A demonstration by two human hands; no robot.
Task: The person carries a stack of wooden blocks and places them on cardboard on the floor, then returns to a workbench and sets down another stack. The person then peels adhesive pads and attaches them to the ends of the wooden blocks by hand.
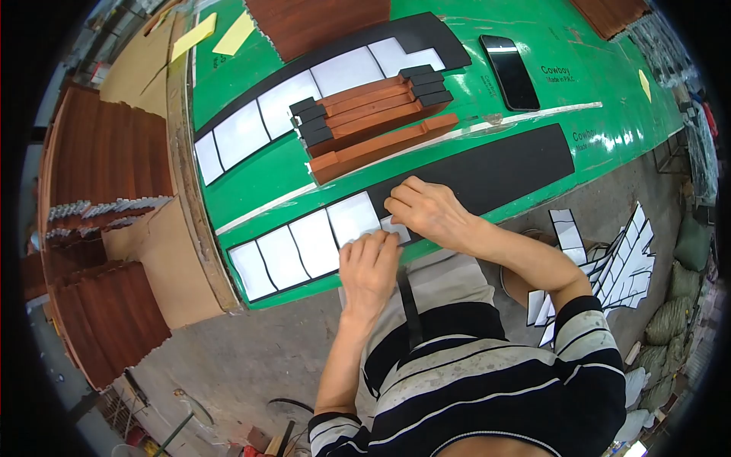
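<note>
A long black strip [502, 171] lies along the near edge of the green table, with several white rectangular pieces [294, 250] in a row on its left part. At the right end of that row is a small white piece [395, 229], partly hidden by fingers. My right hand [432, 212] pinches this piece from the right, fingers curled. My left hand [368, 276] is closed at its lower left side, fingertips bent down against it. Behind them stand reddish-brown wooden parts with black ends [373, 114] and a separate wooden bar [384, 147].
A second black strip with white pieces [285, 103] lies farther back on the green table [525, 137]. A phone [509, 74] rests at the back right. Brown stacked panels [114, 148] stand left. Below the table at right is a pile of white-and-black strips [620, 263].
</note>
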